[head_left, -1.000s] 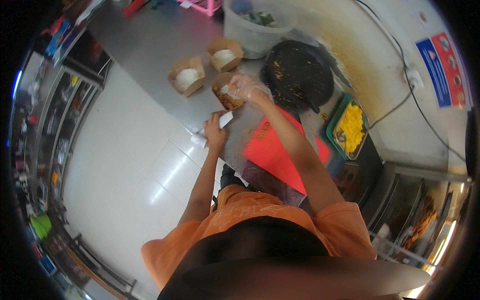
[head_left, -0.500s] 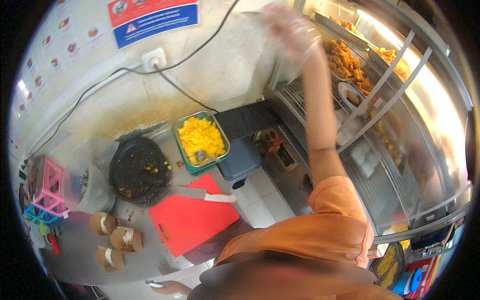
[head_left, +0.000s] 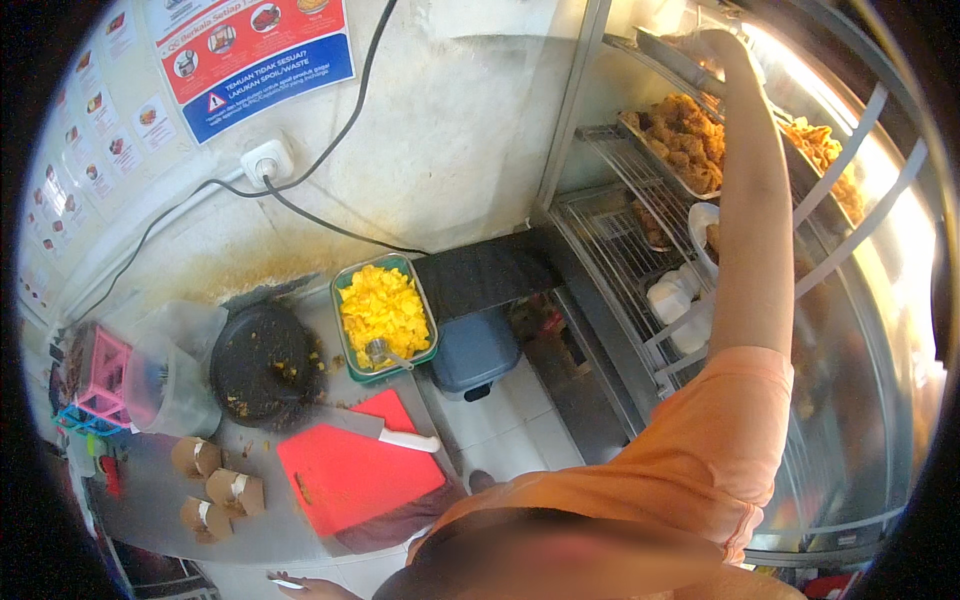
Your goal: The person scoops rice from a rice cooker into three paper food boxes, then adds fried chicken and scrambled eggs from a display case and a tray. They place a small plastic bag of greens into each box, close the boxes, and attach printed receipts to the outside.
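You are wearing an orange short-sleeved shirt [head_left: 690, 460], plain in colour with no pattern that can be made out. Its right sleeve ends above the elbow in a stitched hem, and the cloth creases softly across the shoulder and down the chest. Below the sleeve your right arm is bare, with no watch or band on it. Your right hand [head_left: 722, 45], far up at the right, seems covered by a thin clear glove, though glare makes that hard to tell. Your left hand [head_left: 300, 586] shows only at the near edge, bare as far as can be seen.
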Demonstrator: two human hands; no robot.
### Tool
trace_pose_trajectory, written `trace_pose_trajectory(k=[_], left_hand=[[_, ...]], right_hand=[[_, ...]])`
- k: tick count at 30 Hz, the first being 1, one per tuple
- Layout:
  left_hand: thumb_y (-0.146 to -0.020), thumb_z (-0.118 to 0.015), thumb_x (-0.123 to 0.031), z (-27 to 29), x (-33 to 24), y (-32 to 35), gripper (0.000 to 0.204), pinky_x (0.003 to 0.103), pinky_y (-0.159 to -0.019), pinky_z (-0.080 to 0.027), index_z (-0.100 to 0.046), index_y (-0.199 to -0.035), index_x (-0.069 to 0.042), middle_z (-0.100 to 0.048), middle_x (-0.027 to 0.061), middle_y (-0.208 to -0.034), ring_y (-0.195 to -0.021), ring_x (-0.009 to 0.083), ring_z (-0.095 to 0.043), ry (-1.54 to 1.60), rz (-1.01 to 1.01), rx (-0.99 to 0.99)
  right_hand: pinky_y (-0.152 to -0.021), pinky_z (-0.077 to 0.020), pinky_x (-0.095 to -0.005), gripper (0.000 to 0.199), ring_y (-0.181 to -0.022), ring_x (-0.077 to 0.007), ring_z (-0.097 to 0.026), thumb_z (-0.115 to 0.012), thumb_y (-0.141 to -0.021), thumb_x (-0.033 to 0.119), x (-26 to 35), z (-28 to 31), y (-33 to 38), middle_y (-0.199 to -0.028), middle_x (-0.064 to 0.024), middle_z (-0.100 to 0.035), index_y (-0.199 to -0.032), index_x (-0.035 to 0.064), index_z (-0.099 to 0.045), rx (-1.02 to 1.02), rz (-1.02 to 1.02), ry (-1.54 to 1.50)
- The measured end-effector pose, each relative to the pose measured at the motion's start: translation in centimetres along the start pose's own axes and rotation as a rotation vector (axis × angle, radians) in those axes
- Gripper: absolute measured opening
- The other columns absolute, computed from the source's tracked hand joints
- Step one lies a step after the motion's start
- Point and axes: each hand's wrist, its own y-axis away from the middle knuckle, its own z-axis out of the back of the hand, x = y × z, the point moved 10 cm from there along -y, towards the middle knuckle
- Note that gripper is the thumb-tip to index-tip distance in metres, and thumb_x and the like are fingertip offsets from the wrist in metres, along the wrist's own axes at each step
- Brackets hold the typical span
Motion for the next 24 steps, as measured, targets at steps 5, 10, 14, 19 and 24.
trace_pose_trajectory(k=[5, 10, 14, 19, 24], left_hand=[[-0.097, -0.049, -0.016, 1.6, 2.1, -2.2, 0.036, 0.037, -0.090, -0.048, -0.050, -0.126, 0.004, -0.062, 0.0208, -0.108, -0.098, 0.0301, -0.060, 0.286, 0.113, -0.094], [-0.095, -0.053, -0.019, 0.9, 2.2, -2.5, 0.035, 0.038, -0.087, -0.049, -0.054, -0.119, 0.007, -0.063, 0.0213, -0.105, -0.095, 0.0304, -0.061, 0.248, 0.183, 0.037], [-0.096, -0.051, -0.020, 2.5, 0.9, -2.7, 0.034, 0.038, -0.084, -0.049, -0.055, -0.119, 0.006, -0.064, 0.0205, -0.103, -0.094, 0.0302, -0.061, 0.332, 0.114, 0.003], [-0.097, -0.050, -0.022, 2.3, 2.0, -3.6, 0.035, 0.039, -0.084, -0.049, -0.055, -0.120, 0.004, -0.063, 0.0202, -0.103, -0.094, 0.0300, -0.061, 0.373, 0.211, 0.096], [-0.094, -0.049, -0.014, 3.1, 0.4, -4.9, 0.041, 0.042, -0.090, -0.047, -0.045, -0.132, 0.002, -0.057, 0.0178, -0.121, -0.107, 0.0306, -0.058, 0.696, 0.064, -0.033]], right_hand=[[-0.068, -0.0476, -0.0326, 0.024, -0.081, -0.0167, -0.057, -0.054, -0.091, 0.024, -0.5, 0.2, -0.8, -0.095, -0.0071, -0.058, -0.107, 0.0065, -0.056, -0.007, -0.001, -0.025], [-0.072, -0.0475, -0.0325, 0.028, -0.086, -0.0174, -0.056, -0.055, -0.091, 0.025, -0.2, -0.4, -0.3, -0.101, -0.0080, -0.057, -0.111, 0.0064, -0.055, -0.012, 0.001, -0.048], [-0.075, -0.0473, -0.0325, 0.032, -0.089, -0.0180, -0.056, -0.056, -0.091, 0.026, 0.7, -0.9, 0.7, -0.106, -0.0087, -0.056, -0.115, 0.0063, -0.053, -0.006, -0.005, -0.076], [-0.079, -0.0472, -0.0324, 0.036, -0.094, -0.0188, -0.056, -0.057, -0.090, 0.027, 1.5, -1.0, 1.6, -0.112, -0.0096, -0.054, -0.120, 0.0061, -0.051, -0.026, -0.012, -0.117], [-0.083, -0.0470, -0.0323, 0.042, -0.099, -0.0195, -0.055, -0.058, -0.090, 0.028, 1.7, 1.1, 3.5, -0.118, -0.0105, -0.053, -0.124, 0.0060, -0.049, -0.213, -0.042, -0.174]])
